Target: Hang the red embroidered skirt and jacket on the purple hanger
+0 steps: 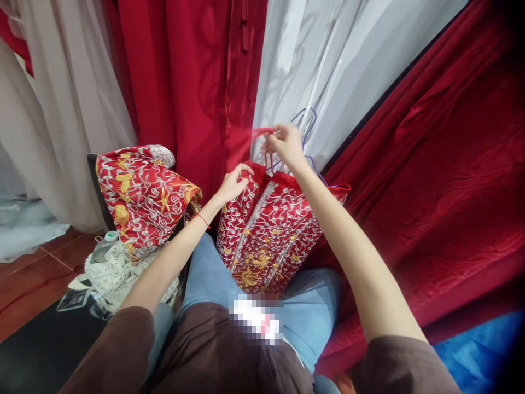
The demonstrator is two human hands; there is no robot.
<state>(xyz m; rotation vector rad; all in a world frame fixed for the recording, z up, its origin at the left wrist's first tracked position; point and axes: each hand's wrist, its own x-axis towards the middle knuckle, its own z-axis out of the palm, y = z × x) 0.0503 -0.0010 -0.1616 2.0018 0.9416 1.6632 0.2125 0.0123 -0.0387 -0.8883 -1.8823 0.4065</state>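
Observation:
A red skirt-like garment (pixel 274 230) with silver and gold embroidery stands between my knees, its plain red top edge facing up. At that edge my left hand (pixel 234 185) curls its fingers over the cloth near the left corner; a thin red cord circles the wrist. Higher and to the right, my right hand (pixel 284 145) pinches a red ribbon (pixel 256 132) between thumb and fingers. The ribbon's left stretch is blurred, so I cannot tell where it ends. A purple wire hanger (pixel 312 117) shows behind the right hand and the garment.
Another embroidered red garment (pixel 143 191) drapes over a dark chair at left. Beneath it lie a white patterned cloth (pixel 118 271) and a phone-like object (pixel 74 300). Red curtain fabric (pixel 197 71), white drapes (pixel 295 49) and a large red cloth (pixel 451 164) hang close around.

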